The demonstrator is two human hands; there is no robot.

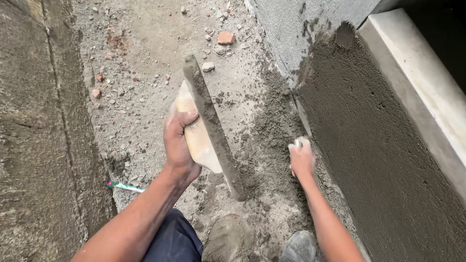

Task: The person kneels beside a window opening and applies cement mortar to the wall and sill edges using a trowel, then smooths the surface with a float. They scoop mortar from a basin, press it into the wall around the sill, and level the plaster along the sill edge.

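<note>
My left hand [178, 145] grips the pale wooden handle of a plastering float [211, 123], whose long mortar-caked blade is turned on edge and runs from upper left to lower right. My right hand [301, 157] is closed around a small pale object, pressed at the foot of a wall coated with wet dark mortar [374, 145]. What the right hand holds is mostly hidden by the fingers. Both forearms reach forward from the bottom of the view.
Rough rendered wall [34, 145] stands on the left. The ground between holds loose mortar, gravel and a brick fragment [225, 37]. A green-and-white stick [124, 187] lies by the left wall. A pale concrete ledge [417, 82] tops the right wall. My shoes [299, 246] show below.
</note>
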